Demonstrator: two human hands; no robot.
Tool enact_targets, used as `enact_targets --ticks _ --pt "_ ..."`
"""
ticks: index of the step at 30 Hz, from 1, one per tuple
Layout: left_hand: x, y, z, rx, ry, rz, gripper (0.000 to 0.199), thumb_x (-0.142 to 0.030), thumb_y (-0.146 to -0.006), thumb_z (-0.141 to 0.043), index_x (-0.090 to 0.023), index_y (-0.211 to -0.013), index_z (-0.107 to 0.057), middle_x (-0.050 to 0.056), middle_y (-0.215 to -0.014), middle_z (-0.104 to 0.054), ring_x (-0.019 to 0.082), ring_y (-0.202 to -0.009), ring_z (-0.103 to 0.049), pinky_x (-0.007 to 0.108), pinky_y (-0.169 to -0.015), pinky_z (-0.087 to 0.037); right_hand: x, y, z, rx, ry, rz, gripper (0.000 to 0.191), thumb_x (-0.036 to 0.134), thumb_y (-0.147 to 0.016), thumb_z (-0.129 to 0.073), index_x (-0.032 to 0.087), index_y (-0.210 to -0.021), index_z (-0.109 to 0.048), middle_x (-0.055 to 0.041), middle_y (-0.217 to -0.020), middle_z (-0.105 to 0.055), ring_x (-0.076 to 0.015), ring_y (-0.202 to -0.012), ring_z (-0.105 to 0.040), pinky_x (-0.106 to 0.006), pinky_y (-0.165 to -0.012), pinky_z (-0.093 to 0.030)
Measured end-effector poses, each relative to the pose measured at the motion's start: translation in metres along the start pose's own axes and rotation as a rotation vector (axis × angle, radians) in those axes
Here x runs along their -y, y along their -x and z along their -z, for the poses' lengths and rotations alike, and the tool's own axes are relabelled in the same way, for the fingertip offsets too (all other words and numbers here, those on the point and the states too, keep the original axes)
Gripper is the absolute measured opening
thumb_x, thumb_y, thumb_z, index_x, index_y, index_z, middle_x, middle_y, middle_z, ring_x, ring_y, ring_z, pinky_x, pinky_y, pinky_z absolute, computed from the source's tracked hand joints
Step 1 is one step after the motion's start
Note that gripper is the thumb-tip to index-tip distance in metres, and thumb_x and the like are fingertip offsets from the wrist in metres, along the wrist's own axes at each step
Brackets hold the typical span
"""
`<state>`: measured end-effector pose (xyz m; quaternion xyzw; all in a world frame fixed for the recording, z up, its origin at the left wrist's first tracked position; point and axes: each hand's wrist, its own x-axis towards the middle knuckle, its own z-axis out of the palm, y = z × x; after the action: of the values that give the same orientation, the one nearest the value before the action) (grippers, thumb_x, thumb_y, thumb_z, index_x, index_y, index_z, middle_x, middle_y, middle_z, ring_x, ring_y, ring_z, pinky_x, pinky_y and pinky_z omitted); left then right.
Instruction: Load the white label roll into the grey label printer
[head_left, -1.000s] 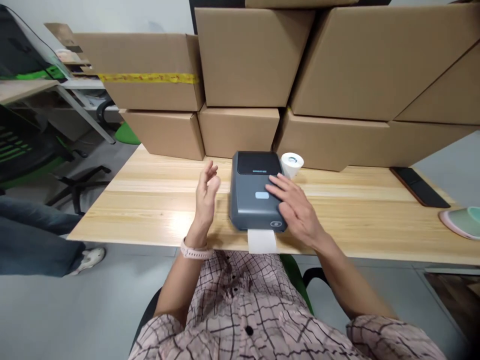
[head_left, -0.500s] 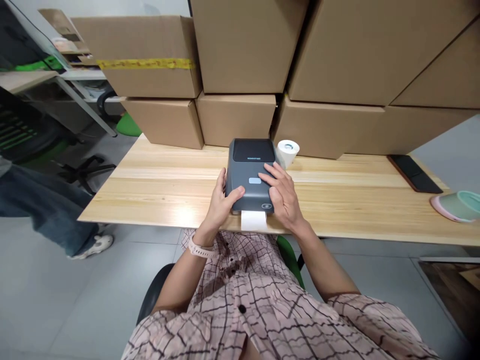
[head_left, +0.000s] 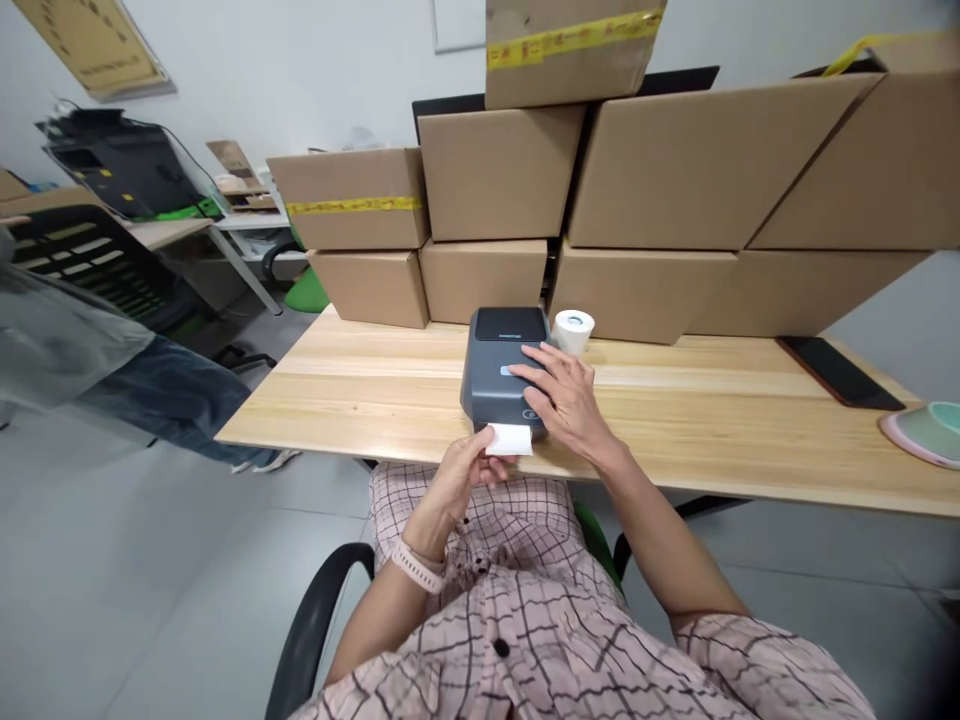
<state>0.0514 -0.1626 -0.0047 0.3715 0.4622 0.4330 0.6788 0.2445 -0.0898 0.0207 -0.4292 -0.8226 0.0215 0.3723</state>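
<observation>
A dark grey label printer [head_left: 491, 390] stands near the front edge of the wooden table. White label paper [head_left: 511, 440] sticks out of its front. My left hand [head_left: 466, 470] pinches the paper's left edge between thumb and fingers, just below the printer. Spread over the printer's top right is my right hand [head_left: 566, 400], its fingers stretched out, with a fingertip by the light blue button [head_left: 506, 370]. Just behind that hand stands a white label roll [head_left: 574, 328], close to the printer's right side.
Stacked cardboard boxes [head_left: 652, 180] line the table's back. On the right lie a dark phone [head_left: 838, 370] and a green and pink container [head_left: 926, 435]. A person in jeans [head_left: 180, 395] is at the left, beside a black mesh chair [head_left: 90, 260].
My left hand has left the printer's left side and moved down to the paper. My right hand stays on the printer. The view has tilted up, and the person at left has shifted right.
</observation>
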Motion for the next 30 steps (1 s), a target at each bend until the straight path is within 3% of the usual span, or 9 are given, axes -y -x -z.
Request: enact_targets --ticks 3,8,12,15,17,20,23,26,30 --pt "-0.004 -0.005 -0.002 -0.022 0.015 -0.057 0.053 -0.06 -0.066 -0.084 -0.011 -0.081 -0.07 0.006 -0.072 -0.068 0.013 -0.061 -0.057 0.024 -0.054 -0.04 0.002 -0.001 0.009 0.056 0.035 0.025 0.042 0.047 -0.11 -0.035 0.034 -0.137 -0.063 -0.0029 -0.155 -0.056 -0.0283 -0.148 -0.043 -0.057 -0.118 -0.029" --pt "0.013 -0.01 0.001 -0.202 -0.284 -0.377 0.047 -0.053 -0.082 -0.072 -0.016 -0.06 -0.053 -0.005 -0.056 -0.042 0.008 -0.057 -0.036 0.024 -0.057 -0.028 0.006 -0.014 0.022 0.157 0.141 0.091 0.043 0.055 -0.107 -0.041 0.03 -0.133 -0.064 -0.0048 -0.156 -0.056 -0.0316 -0.146 -0.045 -0.063 -0.122 -0.021" --pt "0.023 -0.011 0.004 -0.211 -0.376 -0.411 0.043 -0.05 -0.089 -0.065 -0.017 -0.064 -0.053 -0.005 -0.06 -0.041 0.01 -0.061 -0.035 0.025 -0.059 -0.027 0.003 -0.022 0.021 0.21 0.146 0.158 0.046 0.061 -0.102 -0.05 0.027 -0.129 -0.063 -0.0068 -0.157 -0.055 -0.0338 -0.152 -0.038 -0.066 -0.127 -0.014" --pt "0.024 -0.007 0.006 -0.232 -0.403 -0.453 0.044 -0.048 -0.094 -0.061 -0.018 -0.065 -0.051 -0.004 -0.063 -0.042 0.011 -0.062 -0.037 0.025 -0.059 -0.03 0.003 -0.006 0.009 0.128 0.081 0.124 0.047 0.059 -0.102 -0.049 0.027 -0.135 -0.057 -0.0087 -0.162 -0.048 -0.0312 -0.154 -0.036 -0.065 -0.128 -0.016" --pt "0.022 -0.003 0.008 -0.356 -0.415 -0.533 0.043 -0.047 -0.098 -0.058 -0.018 -0.066 -0.051 -0.003 -0.065 -0.046 0.012 -0.064 -0.043 0.025 -0.061 -0.035 0.006 0.013 -0.002 0.012 0.027 0.051 0.054 0.059 -0.102 -0.049 0.027 -0.146 -0.048 -0.0125 -0.169 -0.036 -0.0324 -0.156 -0.034 -0.065 -0.126 -0.02" --pt "0.014 -0.002 0.012 -0.568 -0.403 -0.645 0.031 -0.046 -0.101 -0.055 -0.018 -0.102 -0.067 0.006 -0.1 -0.067 0.018 -0.09 -0.062 0.028 -0.08 -0.049 0.012 0.043 -0.017 -0.137 -0.073 -0.106 0.074 0.06 -0.1 -0.05 0.029 -0.162 -0.024 -0.0171 -0.172 -0.026 -0.0364 -0.157 -0.032 -0.068 -0.122 -0.029" --pt "0.001 -0.008 0.014 -0.5 -0.389 -0.607 0.057 -0.051 -0.102 -0.052 -0.021 -0.151 -0.048 0.015 -0.155 -0.05 0.025 -0.135 -0.055 0.037 -0.11 -0.045 0.016 0.056 -0.019 -0.187 -0.156 -0.18 0.08 0.059 -0.102 -0.047 0.032 -0.166 -0.009 -0.0166 -0.17 -0.03 -0.0378 -0.156 -0.033 -0.07 -0.121 -0.031" --pt "-0.017 -0.015 0.013 -0.386 -0.391 -0.618 0.06 -0.052 -0.105 -0.044 -0.022 -0.157 -0.042 0.013 -0.166 -0.04 0.025 -0.152 -0.04 0.042 -0.124 -0.034 0.013 0.046 -0.007 -0.167 -0.193 -0.157 0.075 0.059 -0.103 -0.041 0.035 -0.167 -0.009 -0.0142 -0.171 -0.029 -0.0382 -0.155 -0.033 -0.071 -0.123 -0.028" --pt "-0.045 -0.029 0.016 -0.414 -0.405 -0.712 0.051 -0.048 -0.105 -0.047 -0.023 -0.148 -0.054 0.011 -0.159 -0.05 0.024 -0.149 -0.045 0.044 -0.124 -0.035 0.002 0.008 0.014 -0.151 -0.148 -0.08 0.071 0.052 -0.106 -0.038 0.034 -0.167 -0.005 -0.0123 -0.172 -0.027 -0.0356 -0.157 -0.031 -0.066 -0.123 -0.031"
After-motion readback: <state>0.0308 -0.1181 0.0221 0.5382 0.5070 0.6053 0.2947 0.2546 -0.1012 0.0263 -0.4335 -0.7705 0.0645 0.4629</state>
